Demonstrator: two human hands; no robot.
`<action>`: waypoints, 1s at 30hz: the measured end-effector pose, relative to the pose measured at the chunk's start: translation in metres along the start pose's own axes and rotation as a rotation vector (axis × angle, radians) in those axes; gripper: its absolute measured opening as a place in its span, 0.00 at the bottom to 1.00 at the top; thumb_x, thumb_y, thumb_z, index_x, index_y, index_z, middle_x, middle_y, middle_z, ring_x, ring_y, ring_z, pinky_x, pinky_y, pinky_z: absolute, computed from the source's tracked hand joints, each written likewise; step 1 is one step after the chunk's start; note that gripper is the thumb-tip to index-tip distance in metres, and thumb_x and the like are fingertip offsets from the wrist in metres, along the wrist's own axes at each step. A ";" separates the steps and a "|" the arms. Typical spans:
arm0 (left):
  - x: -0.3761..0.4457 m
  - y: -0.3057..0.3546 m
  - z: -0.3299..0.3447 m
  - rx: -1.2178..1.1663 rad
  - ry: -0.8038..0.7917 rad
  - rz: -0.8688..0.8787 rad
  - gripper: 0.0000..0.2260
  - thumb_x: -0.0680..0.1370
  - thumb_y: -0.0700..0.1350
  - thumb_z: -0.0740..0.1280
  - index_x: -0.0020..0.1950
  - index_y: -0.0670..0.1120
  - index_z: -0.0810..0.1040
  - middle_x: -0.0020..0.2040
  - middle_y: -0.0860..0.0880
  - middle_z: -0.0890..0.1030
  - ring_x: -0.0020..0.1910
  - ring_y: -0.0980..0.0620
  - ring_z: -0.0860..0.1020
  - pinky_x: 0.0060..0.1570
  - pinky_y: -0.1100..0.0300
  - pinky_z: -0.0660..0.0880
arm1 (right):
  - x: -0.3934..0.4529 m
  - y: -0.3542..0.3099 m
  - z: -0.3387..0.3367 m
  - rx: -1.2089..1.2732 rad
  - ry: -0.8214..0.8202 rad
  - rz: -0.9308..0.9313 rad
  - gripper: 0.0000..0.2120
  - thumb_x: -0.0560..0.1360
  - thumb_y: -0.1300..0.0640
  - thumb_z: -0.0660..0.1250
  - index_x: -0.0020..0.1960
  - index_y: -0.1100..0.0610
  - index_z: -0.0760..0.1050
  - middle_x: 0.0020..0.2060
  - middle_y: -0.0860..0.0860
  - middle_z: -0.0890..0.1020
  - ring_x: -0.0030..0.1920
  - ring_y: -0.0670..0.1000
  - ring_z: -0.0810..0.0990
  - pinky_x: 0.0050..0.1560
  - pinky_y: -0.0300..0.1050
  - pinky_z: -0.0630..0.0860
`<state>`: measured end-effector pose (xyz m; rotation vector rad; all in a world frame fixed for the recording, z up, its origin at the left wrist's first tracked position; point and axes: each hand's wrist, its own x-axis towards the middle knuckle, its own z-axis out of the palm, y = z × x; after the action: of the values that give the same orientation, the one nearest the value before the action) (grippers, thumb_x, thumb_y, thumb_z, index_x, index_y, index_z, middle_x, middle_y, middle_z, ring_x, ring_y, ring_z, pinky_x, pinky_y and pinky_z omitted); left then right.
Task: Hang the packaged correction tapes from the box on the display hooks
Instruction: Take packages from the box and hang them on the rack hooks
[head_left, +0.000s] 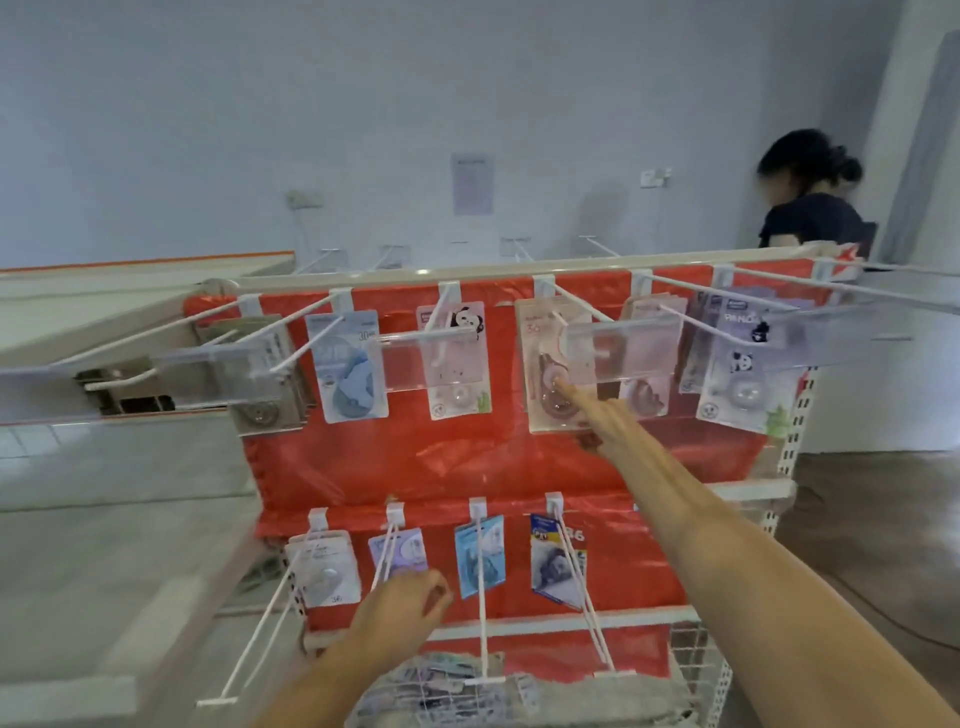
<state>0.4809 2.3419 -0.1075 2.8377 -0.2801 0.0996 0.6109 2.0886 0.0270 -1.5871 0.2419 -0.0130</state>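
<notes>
My right hand (608, 426) reaches up to the top row, its straight fingers touching a pink packaged correction tape (543, 364) that hangs on a white display hook (582, 306). Lower down, my left hand (400, 603) hovers with curled fingers in front of the bottom row's purple pack (410, 545); nothing shows in it. The box (649, 696) at the bottom edge holds several loose packs (431, 680). More packs hang on both rows against the red backing (415, 467).
Clear price-label holders (415, 358) stick out at the tips of the top hooks. Long white hooks (483, 623) jut toward me from the bottom row. A person (810, 213) stands behind the rack at the right. A shelf (104, 312) lies to the left.
</notes>
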 end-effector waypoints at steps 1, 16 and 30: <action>-0.002 0.000 0.001 0.007 -0.008 -0.024 0.11 0.81 0.53 0.57 0.56 0.50 0.76 0.51 0.51 0.80 0.49 0.53 0.78 0.46 0.61 0.72 | 0.005 0.002 0.002 0.012 -0.002 -0.001 0.44 0.63 0.37 0.75 0.66 0.67 0.68 0.55 0.60 0.78 0.48 0.58 0.78 0.45 0.49 0.75; -0.015 0.004 -0.033 0.124 -0.205 -0.172 0.14 0.79 0.49 0.60 0.60 0.46 0.78 0.59 0.45 0.80 0.56 0.44 0.77 0.56 0.53 0.75 | -0.063 0.071 0.022 -1.090 -0.333 -0.161 0.09 0.75 0.59 0.66 0.50 0.64 0.78 0.48 0.61 0.81 0.48 0.58 0.79 0.40 0.42 0.71; -0.134 0.034 -0.102 0.239 -0.015 -0.056 0.18 0.79 0.51 0.61 0.66 0.44 0.71 0.63 0.41 0.76 0.60 0.39 0.74 0.57 0.49 0.73 | -0.237 0.063 0.035 -1.244 -0.185 -0.462 0.16 0.77 0.56 0.62 0.62 0.61 0.72 0.61 0.60 0.76 0.61 0.59 0.75 0.57 0.49 0.72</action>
<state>0.3389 2.3634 -0.0137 3.0817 -0.2033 0.1059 0.3755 2.1613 -0.0028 -2.8316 -0.3561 -0.0860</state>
